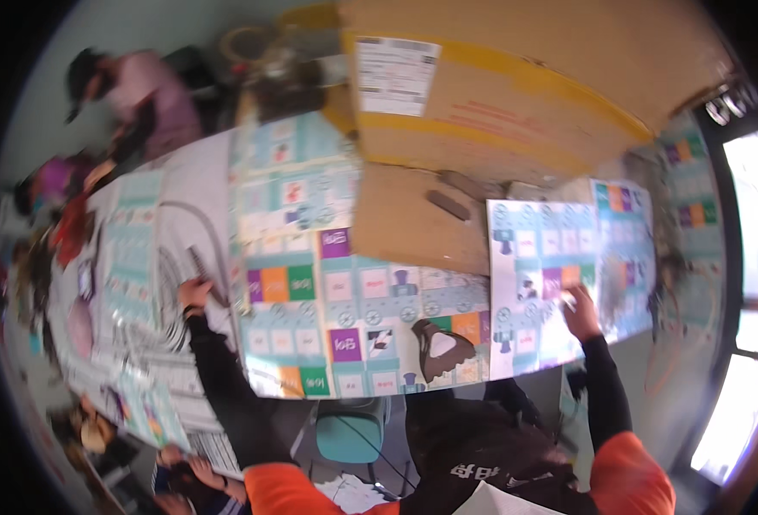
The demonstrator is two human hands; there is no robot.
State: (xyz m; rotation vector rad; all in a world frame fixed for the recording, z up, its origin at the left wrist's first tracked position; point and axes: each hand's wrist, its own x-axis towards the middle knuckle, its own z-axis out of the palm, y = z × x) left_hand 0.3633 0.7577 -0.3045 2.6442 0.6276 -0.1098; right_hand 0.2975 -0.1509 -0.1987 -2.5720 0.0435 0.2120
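Note:
At the left, my left hand (194,293) is on the white part of the table with its fingers curled. It is next to a thin dark strip-like thing (204,266); what the fingers hold is too small to make out. My right hand (582,314) is over a printed sheet (508,348) at the right, its fingertips pinched together near a small pale spot I cannot name. The sheet bears coloured squares and light blue train-like pictures. More printed sheets (342,296) of the same kind cover the middle. A dark brown piece with a pale patch (442,345) lies near the front edge.
A large cardboard box (499,94) with yellow tape stands at the back, a dark block (448,205) on its flap. Another person (143,94) sits at the far left; one more person's hands (212,470) show lower left. A green stool (347,436) stands below the front edge.

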